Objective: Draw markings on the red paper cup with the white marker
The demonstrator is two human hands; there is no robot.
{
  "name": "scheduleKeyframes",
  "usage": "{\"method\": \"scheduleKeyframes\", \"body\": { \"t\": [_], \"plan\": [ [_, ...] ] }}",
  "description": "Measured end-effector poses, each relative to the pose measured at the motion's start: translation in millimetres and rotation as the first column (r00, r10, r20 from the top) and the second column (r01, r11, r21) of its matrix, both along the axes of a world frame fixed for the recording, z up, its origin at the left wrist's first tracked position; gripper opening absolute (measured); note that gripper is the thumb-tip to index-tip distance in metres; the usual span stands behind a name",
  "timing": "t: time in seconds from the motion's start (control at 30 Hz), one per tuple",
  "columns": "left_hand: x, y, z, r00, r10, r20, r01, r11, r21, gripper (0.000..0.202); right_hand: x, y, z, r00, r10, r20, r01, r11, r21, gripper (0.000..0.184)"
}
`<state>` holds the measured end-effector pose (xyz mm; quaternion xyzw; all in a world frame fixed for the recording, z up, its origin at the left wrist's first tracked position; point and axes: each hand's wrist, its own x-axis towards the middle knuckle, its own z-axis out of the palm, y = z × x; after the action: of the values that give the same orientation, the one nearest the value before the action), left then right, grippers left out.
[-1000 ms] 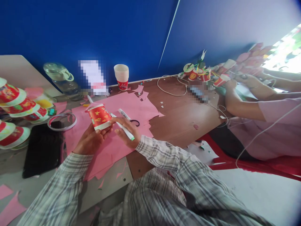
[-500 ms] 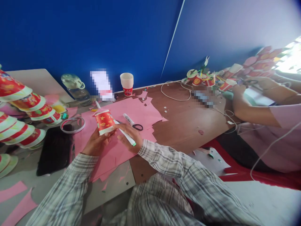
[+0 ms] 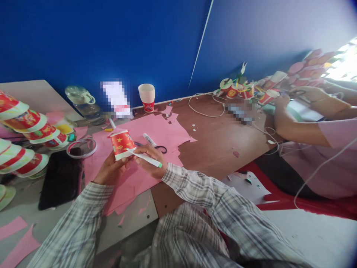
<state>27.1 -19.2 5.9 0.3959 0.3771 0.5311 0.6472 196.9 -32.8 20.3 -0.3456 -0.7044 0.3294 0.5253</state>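
In the head view, we see the left hand (image 3: 110,169) curled around the lower left part of a red paper cup (image 3: 122,143) with a yellow star and a white band on its near edge; the cup is held above the pink paper (image 3: 170,132), left of the middle of the scene. Our right hand (image 3: 152,160) is closed on a white marker (image 3: 149,159), its green end toward the near right and its other end pointing left to the cup's lower front; we cannot tell whether that end touches the surface. Just beyond the right hand, a printed white tube (image 3: 149,139) and scissors with a black handle (image 3: 161,150) lie on the paper. At the far edge, by the blue wall (image 3: 111,37), we have a stack of cups (image 3: 146,98), and farther left a clear bottle (image 3: 83,106). Nearer on the left lie a dark, flat device (image 3: 60,182) and a pale ring (image 3: 83,155) overlapping its far end, with rows of red and white cups (image 3: 36,121) beside them. Across the brown table (image 3: 212,145), at the far right, a co-worker's hand (image 3: 283,101) touches another red and white cup (image 3: 268,96).
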Motion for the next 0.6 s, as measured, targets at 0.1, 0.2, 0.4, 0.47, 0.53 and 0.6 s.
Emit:
{"method": "scheduleKeyframes", "body": {
  "t": [0.1, 0.2, 0.4, 0.47, 0.53, 0.6],
  "plan": [
    [-1.1, 0.9, -3.5, 1.0, -0.005, -0.008, 0.005, 1.0, 0.01, 0.054, -0.3, 1.5, -0.1, 1.0, 0.013, -0.028, -0.014, 1.0, -0.012, 0.019],
    [0.8, 0.7, -2.5, 1.0, 0.013, -0.015, -0.013, 1.0, 0.01, 0.056, 0.2, 1.9, 1.7, 0.998, 0.036, -0.053, -0.038, 0.998, -0.045, 0.019],
    [4.0, -0.6, 1.7, 0.999, 0.0, -0.034, 0.001, 1.0, 0.028, 0.056, 0.1, 1.7, 2.8, 0.996, 0.052, -0.07, -0.058, 0.994, -0.089, 0.018],
    [3.4, -0.9, 0.7, 0.999, 0.009, -0.04, -0.008, 1.0, 0.025, 0.055, -0.2, 1.9, 2.7, 0.997, 0.046, -0.065, -0.051, 0.995, -0.082, 0.017],
    [2.9, -1.1, -0.5, 0.999, 0.014, -0.04, -0.013, 1.0, 0.023, 0.056, -0.3, 1.9, 3.1, 0.998, 0.042, -0.047, -0.046, 0.996, -0.078, 0.016],
    [2.9, -1.4, -1.1, 0.999, 0.02, -0.044, -0.019, 0.999, 0.031, 0.054, -0.5, 1.7, 3.7, 0.999, 0.042, -0.032, -0.044, 0.996, -0.076, 0.015]
  ]
}}
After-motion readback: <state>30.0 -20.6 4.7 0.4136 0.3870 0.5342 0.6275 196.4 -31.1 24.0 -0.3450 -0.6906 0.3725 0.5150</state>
